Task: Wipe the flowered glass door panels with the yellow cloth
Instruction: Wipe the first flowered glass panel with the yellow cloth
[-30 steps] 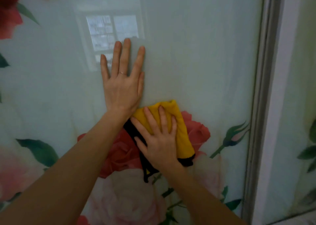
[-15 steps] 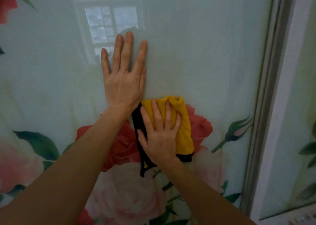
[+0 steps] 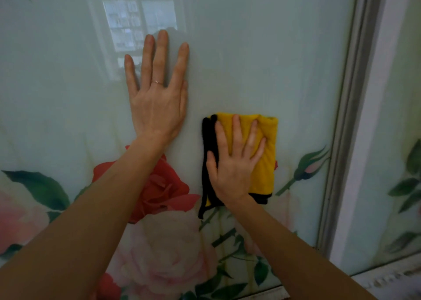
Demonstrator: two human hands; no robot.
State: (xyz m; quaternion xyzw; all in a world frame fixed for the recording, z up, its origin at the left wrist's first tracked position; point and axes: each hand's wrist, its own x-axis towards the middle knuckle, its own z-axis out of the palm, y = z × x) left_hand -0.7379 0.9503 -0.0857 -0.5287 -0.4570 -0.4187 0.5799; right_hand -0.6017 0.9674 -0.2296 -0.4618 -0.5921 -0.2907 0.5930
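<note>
Looking through the head feed, I find the left hand (image 3: 157, 108) flat against the flowered glass door panel (image 3: 262, 60), left of its middle. Its fingers (image 3: 160, 56) are straight and slightly spread, with a thin ring (image 3: 157, 81) on one and the tips over a window reflection (image 3: 139, 24) in the glass. Below that wrist sits a printed red rose (image 3: 164, 186), with a pale pink rose (image 3: 164, 254) under it toward the panel's bottom edge. Just right of the left hand and apart from it, the yellow cloth (image 3: 265, 163) lies folded, black-edged along its left side and bottom, pinned to the glass by the right hand (image 3: 232, 170). That hand's fingers (image 3: 237, 131) are straight and fanned over the cloth, thumb on the black edge. Further right come a printed rosebud (image 3: 307, 166) near the panel's right edge, the grey frame (image 3: 341, 140), then a second flowered panel (image 3: 405, 117).
</note>
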